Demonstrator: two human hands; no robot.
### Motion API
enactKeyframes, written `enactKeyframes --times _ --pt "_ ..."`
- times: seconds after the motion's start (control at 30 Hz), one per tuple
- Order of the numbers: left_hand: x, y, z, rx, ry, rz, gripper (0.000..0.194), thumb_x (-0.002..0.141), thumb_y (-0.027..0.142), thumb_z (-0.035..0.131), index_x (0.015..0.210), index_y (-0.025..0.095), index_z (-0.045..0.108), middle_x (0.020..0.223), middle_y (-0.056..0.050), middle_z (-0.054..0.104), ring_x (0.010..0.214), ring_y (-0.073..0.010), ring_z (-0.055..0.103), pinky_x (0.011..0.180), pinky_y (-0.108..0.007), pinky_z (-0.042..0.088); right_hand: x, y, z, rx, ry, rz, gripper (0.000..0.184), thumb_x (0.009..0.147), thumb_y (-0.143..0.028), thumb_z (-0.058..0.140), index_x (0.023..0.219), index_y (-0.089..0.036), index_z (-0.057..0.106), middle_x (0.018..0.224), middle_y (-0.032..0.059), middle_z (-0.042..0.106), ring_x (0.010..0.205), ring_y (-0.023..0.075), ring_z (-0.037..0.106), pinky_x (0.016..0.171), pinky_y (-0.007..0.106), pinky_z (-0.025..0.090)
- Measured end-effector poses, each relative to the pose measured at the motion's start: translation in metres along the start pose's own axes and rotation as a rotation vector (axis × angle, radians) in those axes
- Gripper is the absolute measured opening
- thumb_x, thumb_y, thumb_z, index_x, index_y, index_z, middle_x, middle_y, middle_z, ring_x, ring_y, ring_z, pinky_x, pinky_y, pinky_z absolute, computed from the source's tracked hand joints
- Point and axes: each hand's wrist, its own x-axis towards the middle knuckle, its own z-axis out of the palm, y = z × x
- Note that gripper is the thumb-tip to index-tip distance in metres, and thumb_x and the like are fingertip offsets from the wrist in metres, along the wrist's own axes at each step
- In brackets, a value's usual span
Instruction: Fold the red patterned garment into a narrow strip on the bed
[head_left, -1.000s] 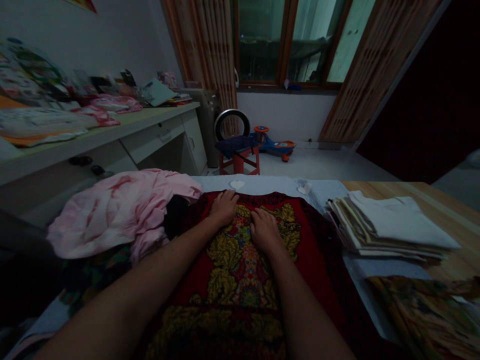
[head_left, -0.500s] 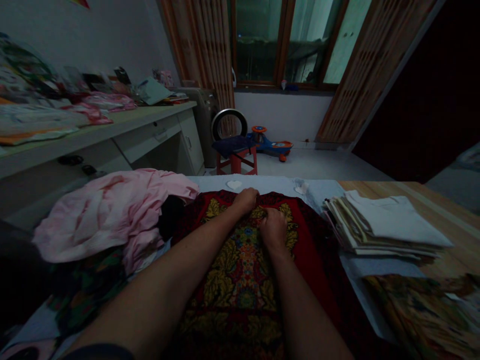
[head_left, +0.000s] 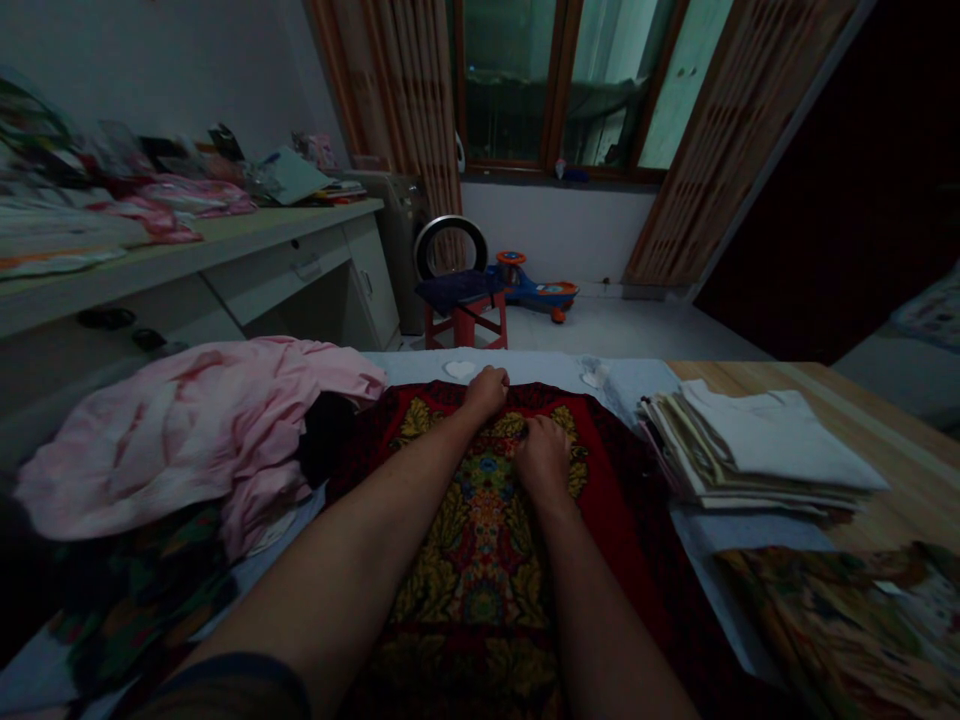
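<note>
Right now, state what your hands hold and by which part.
The left hand and right hand rest on the red patterned cloth; whether their fingers grip it cannot be told.

There is one left hand (head_left: 486, 393), one right hand (head_left: 541, 462), one red patterned cloth (head_left: 480, 590), one pink garment (head_left: 172, 440), one stack of folded cloths (head_left: 750, 450), one white desk (head_left: 150, 262), one wooden desk (head_left: 885, 440), one red stool (head_left: 463, 325), one ride-on toy (head_left: 532, 288), one window (head_left: 562, 90) and two curtains (head_left: 405, 100).

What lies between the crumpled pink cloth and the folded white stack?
In the head view: a red-and-gold patterned cloth, then a strip of pale blue sheet.
</note>
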Motion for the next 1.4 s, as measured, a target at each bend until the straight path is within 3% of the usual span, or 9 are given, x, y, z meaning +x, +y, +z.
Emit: enactKeyframes --times 0.23,0.43,0.63,0.77,0.83,0.93,1.17,1.33,1.4 --pt "-0.035 0.007 -0.001 -0.011 0.021 0.063 0.037 0.089 0.019 0.050 0.126 0.020 0.054 0.130 -0.010 0.054 0.110 -0.0199 0.060 0.094 -0.031 0.048 -0.002 0.002 0.007 -0.023 -0.050 0.021 0.049 0.090 -0.030 0.043 0.137 -0.019 0.052 0.151 0.0116 0.042 0.139 0.0310 0.032 0.113 0.053 0.019" --pt "-0.067 0.001 0.001 0.074 -0.104 0.231 0.046 0.097 0.042 0.040 0.139 0.023 0.044 0.152 -0.010 0.040 0.141 -0.0258 0.034 0.115 -0.049 0.028 0.001 0.005 0.001 -0.044 -0.119 0.088 0.061 0.091 -0.041 0.043 0.145 -0.013 0.043 0.156 0.0153 0.032 0.144 0.0322 0.025 0.114 0.051 0.018" --pt "-0.086 -0.005 -0.009 0.125 -0.111 0.190 0.048 0.098 0.043 0.036 0.142 0.024 0.041 0.157 -0.009 0.033 0.145 -0.0260 0.027 0.117 -0.052 0.022 0.001 0.010 -0.001 -0.039 -0.079 0.087 0.062 0.089 -0.044 0.046 0.143 -0.013 0.046 0.153 0.0176 0.036 0.142 0.0338 0.028 0.113 0.051 0.020" --pt "-0.130 -0.020 -0.028 0.182 -0.069 0.175 0.042 0.096 0.032 0.042 0.136 0.023 0.047 0.151 -0.009 0.042 0.140 -0.0266 0.037 0.115 -0.048 0.028 0.000 0.004 -0.006 -0.029 -0.009 0.058 0.054 0.087 -0.036 0.051 0.136 -0.013 0.052 0.149 0.0175 0.042 0.138 0.0334 0.033 0.111 0.049 0.023" --pt "-0.155 -0.031 -0.037 0.200 -0.059 0.168 0.038 0.095 0.029 0.043 0.132 0.025 0.051 0.144 -0.008 0.050 0.134 -0.0246 0.043 0.112 -0.044 0.032 -0.001 -0.002 -0.009 0.006 0.013 -0.024 0.047 0.088 -0.029 0.050 0.132 -0.015 0.055 0.142 0.0152 0.048 0.131 0.0298 0.040 0.108 0.043 0.028" --pt "-0.182 -0.045 -0.045 0.210 -0.056 0.112 0.041 0.096 0.035 0.044 0.135 0.024 0.048 0.145 -0.009 0.049 0.135 -0.0252 0.042 0.111 -0.044 0.033 -0.003 -0.011 -0.012 0.037 -0.049 -0.162 0.038 0.089 -0.026 0.048 0.125 -0.020 0.060 0.129 0.0115 0.058 0.118 0.0258 0.049 0.100 0.038 0.036" --pt "-0.187 -0.065 -0.045 0.173 -0.079 0.049 0.049 0.099 0.045 0.034 0.144 0.025 0.040 0.155 -0.007 0.038 0.144 -0.0245 0.031 0.116 -0.047 0.026 -0.008 -0.009 -0.004 -0.013 -0.090 -0.180 0.042 0.091 -0.036 0.049 0.130 -0.022 0.057 0.141 0.0083 0.052 0.127 0.0260 0.043 0.107 0.041 0.029" --pt "-0.195 -0.052 -0.057 0.225 -0.047 -0.065 0.045 0.097 0.031 0.041 0.139 0.018 0.047 0.152 -0.014 0.041 0.142 -0.0286 0.034 0.115 -0.047 0.030 -0.007 -0.007 0.001 -0.054 -0.124 -0.134 0.050 0.093 -0.041 0.044 0.138 -0.021 0.049 0.151 0.0096 0.042 0.137 0.0273 0.033 0.112 0.048 0.021" --pt "-0.209 -0.034 -0.058 0.199 -0.025 -0.001 0.044 0.096 0.025 0.039 0.140 0.020 0.045 0.153 -0.011 0.040 0.143 -0.0255 0.033 0.117 -0.045 0.028 -0.007 -0.007 0.003 -0.066 -0.130 -0.133 0.051 0.094 -0.042 0.043 0.140 -0.021 0.048 0.151 0.0100 0.041 0.138 0.0273 0.032 0.112 0.049 0.020"
